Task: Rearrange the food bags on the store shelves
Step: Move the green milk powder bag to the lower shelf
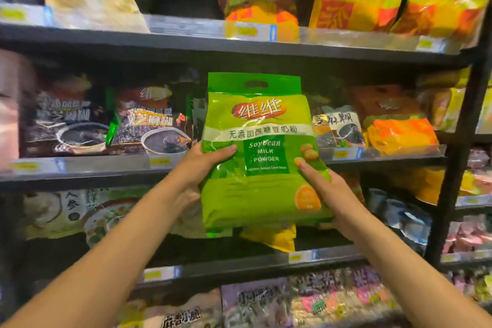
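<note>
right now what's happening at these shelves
A person is holding a green soybean milk powder bag upright in front of the store shelves, one hand on each side. The left hand grips its left edge and the right hand supports its lower right corner. The bag is off the shelf, level with the middle shelf, where dark sesame paste bags stand to the left and an orange bag to the right. A yellow bag lies on the shelf below it.
</note>
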`<action>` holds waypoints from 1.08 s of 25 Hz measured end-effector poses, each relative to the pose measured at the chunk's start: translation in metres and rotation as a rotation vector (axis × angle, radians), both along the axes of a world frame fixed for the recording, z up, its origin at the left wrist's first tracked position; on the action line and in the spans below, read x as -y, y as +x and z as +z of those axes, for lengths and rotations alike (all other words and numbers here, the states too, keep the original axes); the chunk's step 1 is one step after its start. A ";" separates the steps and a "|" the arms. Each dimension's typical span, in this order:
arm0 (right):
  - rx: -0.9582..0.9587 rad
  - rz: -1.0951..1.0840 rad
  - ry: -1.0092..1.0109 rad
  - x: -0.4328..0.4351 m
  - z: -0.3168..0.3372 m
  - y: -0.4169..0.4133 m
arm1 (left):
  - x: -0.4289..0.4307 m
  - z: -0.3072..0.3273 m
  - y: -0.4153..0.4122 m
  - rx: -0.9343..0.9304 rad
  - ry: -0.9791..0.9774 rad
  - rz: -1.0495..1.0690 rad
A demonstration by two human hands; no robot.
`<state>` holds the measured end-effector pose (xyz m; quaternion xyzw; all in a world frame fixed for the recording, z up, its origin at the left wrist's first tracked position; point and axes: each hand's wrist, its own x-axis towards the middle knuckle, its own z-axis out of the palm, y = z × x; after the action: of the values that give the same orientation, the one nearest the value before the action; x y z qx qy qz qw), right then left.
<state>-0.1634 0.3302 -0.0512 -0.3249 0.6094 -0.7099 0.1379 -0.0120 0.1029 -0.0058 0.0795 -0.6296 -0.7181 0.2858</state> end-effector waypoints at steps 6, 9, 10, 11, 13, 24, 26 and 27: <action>-0.264 -0.032 0.150 0.045 0.066 -0.047 | 0.061 0.065 -0.054 0.053 0.026 0.015; -0.339 -0.022 0.216 0.063 0.089 -0.062 | 0.082 0.079 -0.077 0.112 0.047 -0.018; -0.346 -0.024 0.219 0.068 0.094 -0.067 | 0.087 0.082 -0.084 0.122 0.054 -0.026; -0.342 -0.022 0.216 0.073 0.097 -0.073 | 0.092 0.083 -0.091 0.130 0.063 -0.027; -0.325 -0.033 0.197 0.082 0.100 -0.081 | 0.101 0.085 -0.104 0.134 0.069 -0.024; -0.385 -0.192 0.327 0.108 0.088 -0.123 | 0.129 0.078 -0.098 0.417 -0.338 -0.280; -0.379 -0.217 0.332 0.111 0.096 -0.128 | 0.127 0.081 -0.104 0.396 -0.334 -0.223; -0.379 -0.233 0.325 0.111 0.100 -0.129 | 0.125 0.082 -0.108 0.384 -0.321 -0.189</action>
<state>-0.2926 0.2188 0.0484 -0.3531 0.7636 -0.5405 -0.0107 -0.1195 -0.0221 0.0762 0.1088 -0.7829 -0.6041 0.1015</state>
